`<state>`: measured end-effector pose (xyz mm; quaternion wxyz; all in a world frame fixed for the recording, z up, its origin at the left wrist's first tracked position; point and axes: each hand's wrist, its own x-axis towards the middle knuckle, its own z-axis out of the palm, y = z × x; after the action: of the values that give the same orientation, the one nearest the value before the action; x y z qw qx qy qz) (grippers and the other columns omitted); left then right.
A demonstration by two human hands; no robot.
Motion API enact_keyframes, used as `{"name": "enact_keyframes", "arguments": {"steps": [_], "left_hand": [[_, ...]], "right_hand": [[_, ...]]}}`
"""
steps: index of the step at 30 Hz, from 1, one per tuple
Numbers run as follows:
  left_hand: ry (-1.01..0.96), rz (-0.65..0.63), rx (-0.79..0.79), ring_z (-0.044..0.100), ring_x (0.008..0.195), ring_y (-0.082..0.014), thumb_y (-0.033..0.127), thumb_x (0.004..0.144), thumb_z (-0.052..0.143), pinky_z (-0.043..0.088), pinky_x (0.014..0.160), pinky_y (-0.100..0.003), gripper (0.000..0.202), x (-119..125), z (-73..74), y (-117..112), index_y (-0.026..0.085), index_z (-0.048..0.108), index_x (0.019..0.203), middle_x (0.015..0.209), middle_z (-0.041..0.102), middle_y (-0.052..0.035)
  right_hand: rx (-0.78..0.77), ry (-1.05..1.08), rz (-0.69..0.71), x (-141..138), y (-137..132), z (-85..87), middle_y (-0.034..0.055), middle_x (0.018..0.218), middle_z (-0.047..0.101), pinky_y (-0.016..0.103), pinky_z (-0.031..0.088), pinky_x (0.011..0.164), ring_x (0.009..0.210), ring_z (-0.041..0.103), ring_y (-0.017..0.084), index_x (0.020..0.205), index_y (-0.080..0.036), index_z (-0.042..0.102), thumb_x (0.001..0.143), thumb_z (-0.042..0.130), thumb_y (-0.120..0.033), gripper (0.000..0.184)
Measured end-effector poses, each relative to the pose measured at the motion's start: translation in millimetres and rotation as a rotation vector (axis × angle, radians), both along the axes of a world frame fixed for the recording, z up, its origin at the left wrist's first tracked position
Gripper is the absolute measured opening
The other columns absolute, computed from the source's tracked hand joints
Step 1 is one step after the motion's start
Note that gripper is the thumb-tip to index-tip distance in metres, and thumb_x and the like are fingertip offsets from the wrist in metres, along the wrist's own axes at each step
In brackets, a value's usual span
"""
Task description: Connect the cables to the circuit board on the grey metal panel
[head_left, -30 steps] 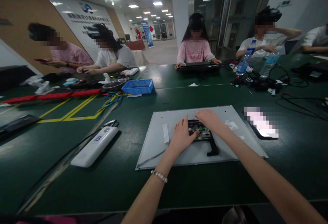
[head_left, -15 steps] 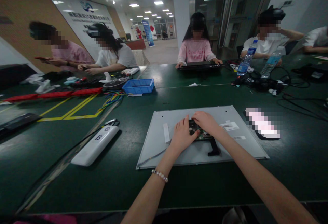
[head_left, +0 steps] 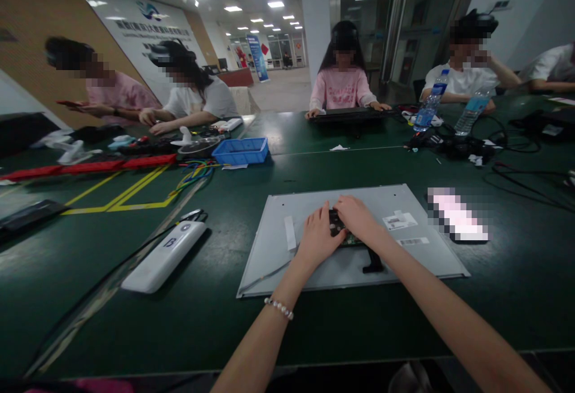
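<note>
A grey metal panel [head_left: 314, 270] lies flat on the green table in front of me. A small green circuit board [head_left: 336, 224] sits on its middle, mostly covered by my hands. My left hand [head_left: 317, 234] rests flat at the board's left edge, fingers stretched out, thumb against the board. My right hand [head_left: 359, 218] is curled over the board from the right, fingertips pressed down on it. A black L-shaped piece [head_left: 372, 261] runs from under the board towards me. White barcode labels [head_left: 399, 220] are stuck to the panel at the right.
A white device marked B [head_left: 164, 255] with a cable lies to the left. A phone [head_left: 456, 222] lies right of the panel. Farther off are a blue tray [head_left: 241, 150], coloured wires [head_left: 197, 172], water bottles [head_left: 431, 108] and tangled cables [head_left: 503, 141]. Several people sit around the table.
My right hand has slid a little to the left over the board, uncovering the labels on the panel. My left hand has barely moved.
</note>
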<state>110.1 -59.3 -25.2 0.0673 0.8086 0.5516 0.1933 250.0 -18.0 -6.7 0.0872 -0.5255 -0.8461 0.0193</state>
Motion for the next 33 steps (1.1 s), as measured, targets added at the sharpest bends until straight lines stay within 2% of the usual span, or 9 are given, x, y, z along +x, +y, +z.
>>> {"name": "enact_keyframes", "arguments": {"steps": [9, 15, 18, 21, 24, 27, 30, 33], "left_hand": [[0.001, -0.002, 0.014, 0.041, 0.121, -0.0304, 0.047, 0.082, 0.050, 0.030, 0.101, -0.042, 0.074, 0, -0.3, 1, 0.012, 0.020, 0.139, 0.132, 0.043, -0.0170], [0.001, 0.002, 0.030, 0.041, 0.122, -0.0303, 0.049, 0.082, 0.051, 0.031, 0.100, -0.042, 0.075, 0, -2.5, 1, 0.011, 0.020, 0.139, 0.131, 0.043, -0.0176], [0.001, 0.005, 0.023, 0.041, 0.121, -0.0303, 0.049, 0.082, 0.050, 0.031, 0.100, -0.043, 0.074, -1, -3.5, 1, 0.011, 0.020, 0.139, 0.131, 0.043, -0.0177], [-0.002, 0.004, 0.029, 0.040, 0.123, -0.0306, 0.050, 0.083, 0.049, 0.031, 0.101, -0.044, 0.074, -1, -1.7, 1, 0.012, 0.019, 0.139, 0.133, 0.041, -0.0173], [0.002, -0.006, 0.052, 0.036, 0.125, -0.0302, 0.046, 0.083, 0.050, 0.031, 0.102, -0.045, 0.072, 1, 4.9, -2, 0.014, 0.019, 0.140, 0.137, 0.036, -0.0167], [0.031, -0.073, 0.092, 0.033, 0.129, -0.0275, 0.037, 0.085, 0.049, 0.029, 0.105, -0.044, 0.064, 5, 13.6, -7, 0.016, 0.021, 0.139, 0.139, 0.035, -0.0144], [0.094, -0.189, 0.130, 0.027, 0.132, -0.0243, 0.030, 0.088, 0.045, 0.023, 0.109, -0.044, 0.053, 10, 20.6, -11, 0.019, 0.027, 0.137, 0.140, 0.035, -0.0106], [0.164, -0.302, 0.136, 0.026, 0.134, -0.0220, 0.028, 0.090, 0.041, 0.020, 0.111, -0.044, 0.046, 14, 24.8, -15, 0.020, 0.032, 0.135, 0.139, 0.038, -0.0083]], "right_hand": [[0.006, 0.079, 0.012, 6, 1, 0.7, 0.0120, 0.105, 0.064, 0.030, 0.040, 0.085, 0.099, 0.056, 0.022, 0.112, -0.015, 0.058, 0.089, 0.034, -0.012, 0.034], [0.000, 0.189, 0.016, 17, -2, 10.6, 0.0106, 0.113, 0.063, 0.029, 0.039, 0.091, 0.106, 0.056, 0.020, 0.121, -0.016, 0.055, 0.087, 0.038, -0.012, 0.038], [-0.026, 0.251, 0.001, 38, -2, 16.0, 0.0091, 0.113, 0.064, 0.029, 0.039, 0.093, 0.105, 0.057, 0.019, 0.119, -0.016, 0.057, 0.085, 0.040, -0.012, 0.038], [-0.049, 0.273, -0.047, 74, -1, 15.5, 0.0093, 0.115, 0.063, 0.031, 0.038, 0.095, 0.108, 0.056, 0.021, 0.114, -0.016, 0.061, 0.084, 0.043, -0.016, 0.035], [-0.073, 0.280, -0.132, 117, -1, 6.6, 0.0102, 0.116, 0.063, 0.034, 0.039, 0.096, 0.109, 0.055, 0.023, 0.113, -0.015, 0.062, 0.082, 0.047, -0.017, 0.035], [-0.109, 0.301, -0.202, 151, -3, -7.8, 0.0096, 0.117, 0.062, 0.036, 0.041, 0.093, 0.107, 0.056, 0.024, 0.112, -0.016, 0.062, 0.079, 0.049, -0.019, 0.036], [-0.147, 0.336, -0.219, 168, -6, -22.3, 0.0101, 0.114, 0.061, 0.034, 0.044, 0.087, 0.101, 0.058, 0.023, 0.110, -0.017, 0.064, 0.076, 0.053, -0.021, 0.035], [-0.194, 0.388, -0.201, 170, -7, -31.4, 0.0086, 0.105, 0.064, 0.031, 0.047, 0.079, 0.091, 0.061, 0.020, 0.103, -0.018, 0.066, 0.073, 0.055, -0.022, 0.032]]}}
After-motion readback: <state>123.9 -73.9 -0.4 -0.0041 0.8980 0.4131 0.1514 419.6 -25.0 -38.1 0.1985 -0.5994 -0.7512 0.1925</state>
